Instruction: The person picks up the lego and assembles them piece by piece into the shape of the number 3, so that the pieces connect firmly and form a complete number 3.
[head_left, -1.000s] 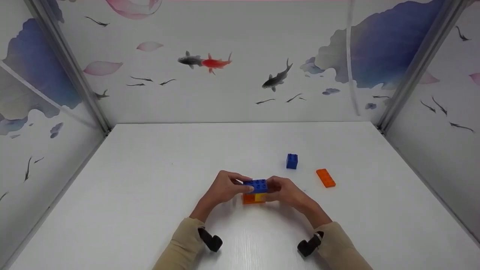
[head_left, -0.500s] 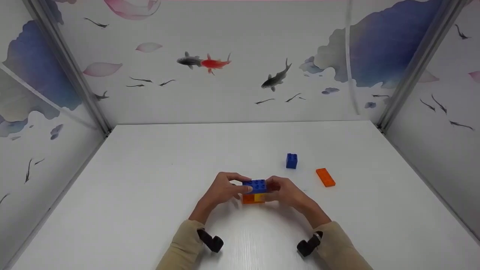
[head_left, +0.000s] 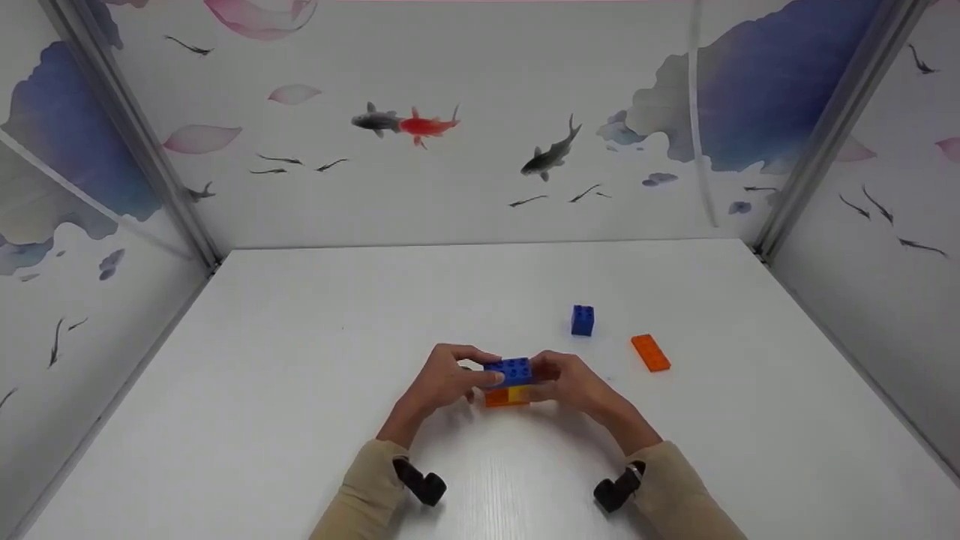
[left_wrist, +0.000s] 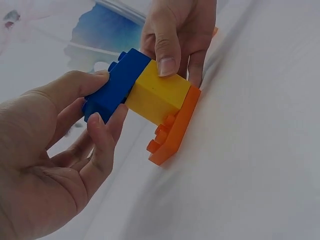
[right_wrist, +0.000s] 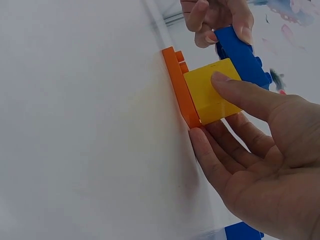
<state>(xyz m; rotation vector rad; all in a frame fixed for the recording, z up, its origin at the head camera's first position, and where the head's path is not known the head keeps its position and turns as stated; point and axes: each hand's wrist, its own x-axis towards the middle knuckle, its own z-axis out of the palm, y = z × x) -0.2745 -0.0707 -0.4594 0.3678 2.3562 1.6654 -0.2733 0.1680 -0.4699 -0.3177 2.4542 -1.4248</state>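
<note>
A three-part stack of toy building bricks stands between my hands near the middle of the table. At its base lies an orange studded plate (left_wrist: 175,135), with some studs bare on the left. On the plate's right part sits a yellow brick (right_wrist: 207,95). Across the top a long blue brick (head_left: 516,369) overhangs to the left. My left hand (head_left: 450,375) pinches the blue brick's overhanging end, thumb on the near side and a finger below. My right hand (head_left: 566,382) grips the yellow brick, thumb on its face, with a fingertip right at the orange plate's end.
Behind the hands to the right stands a smaller blue brick (head_left: 582,320). Farther right a second orange plate (head_left: 650,353) lies flat, studs up. Printed panels wall the white table (head_left: 300,300) at the back and both sides.
</note>
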